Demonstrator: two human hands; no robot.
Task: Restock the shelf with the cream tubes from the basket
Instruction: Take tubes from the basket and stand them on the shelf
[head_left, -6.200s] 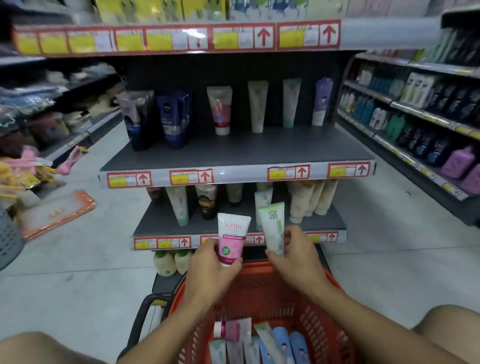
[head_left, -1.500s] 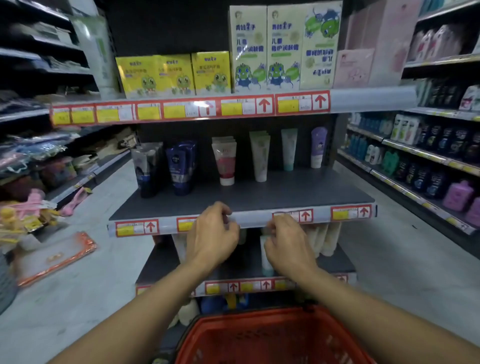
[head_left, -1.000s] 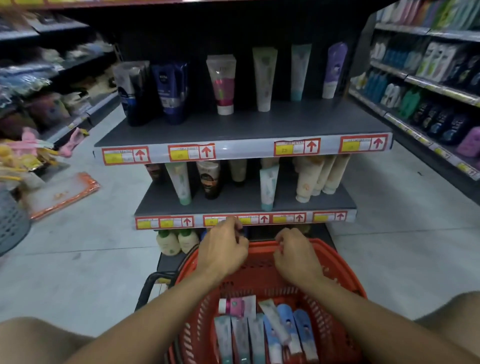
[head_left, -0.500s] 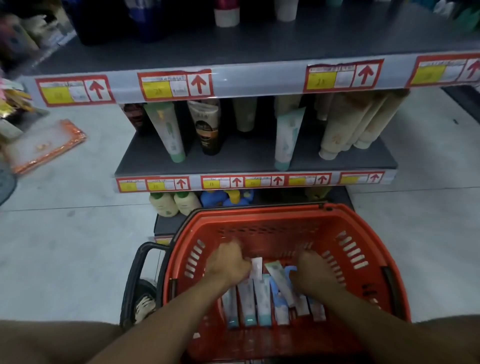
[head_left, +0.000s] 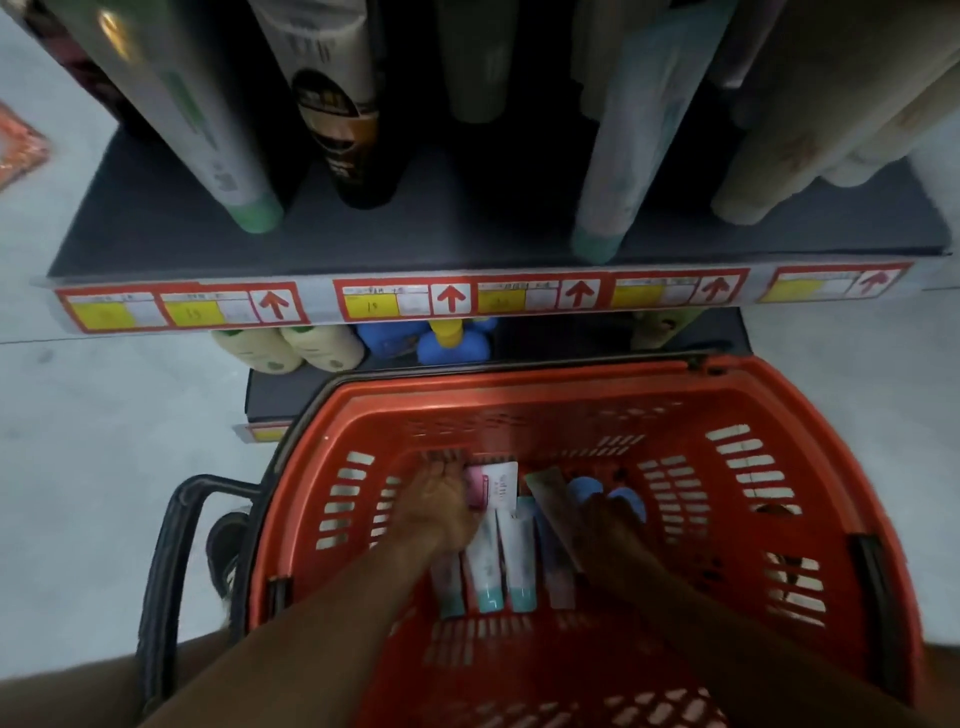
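- Both hands are down inside the red basket (head_left: 769, 467), forearms coming in over its near rim. The left hand (head_left: 441, 506) lies back-up on the tubes toward the basket's left wall, fingers stretched forward and flat against the pink-and-white tube (head_left: 493, 483) — whether they have closed on it cannot be told. The right hand (head_left: 605, 525) lies back-up over the blue tubes (head_left: 587, 488) near the floor's middle; its fingers are hidden beneath it, so its grip cannot be told either.
- The shelf (head_left: 467, 244) fills the top of the view, a dark board with a price strip (head_left: 467, 301) of yellow-and-red labels along its front edge. Standing tubes crowd its back: a green-capped tube (head_left: 218, 130) toward the left corner, a dark tube (head_left: 348, 119) beside it, a pale teal-capped tube (head_left: 623, 156) right of middle near the front edge, beige tubes (head_left: 810, 114) at the right corner. Bare board shows along the front edge between them.
- The basket sits just below and in front of the shelf, its far rim close under the price strip. Its slotted right side and near floor are bare.
- The cream tubes (head_left: 511, 556) lie side by side on the basket floor between the hands, teal caps toward the near rim.
- A black handle (head_left: 171, 545) loops outside the basket's left wall.
- Pale bottles (head_left: 291, 348) and a blue item (head_left: 447, 348) sit under the shelf's front edge.
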